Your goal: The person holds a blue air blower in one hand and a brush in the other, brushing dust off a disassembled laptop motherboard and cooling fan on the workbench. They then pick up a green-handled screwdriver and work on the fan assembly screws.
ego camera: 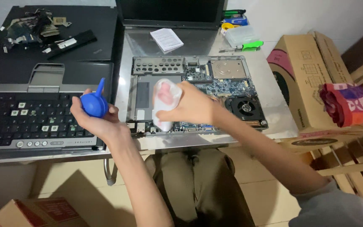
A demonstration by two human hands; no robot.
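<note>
My left hand (95, 120) holds a blue rubber air-blower bulb (94, 103), its thin nozzle pointing up, over the right edge of a black laptop keyboard (30, 115). My right hand (190, 105) grips a white crumpled cloth or wipe (164, 98) above an opened laptop base (196, 94). The base lies on a metal table with its circuit board, round black fan (245, 107) and drive bay exposed.
A dismantled black laptop lid with loose parts (47, 31) lies at the back left. A white paper (166, 39), a green-handled screwdriver (242, 46) and a plastic box sit behind the base. Cardboard boxes (307, 80) and a red cloth (347, 103) stand right.
</note>
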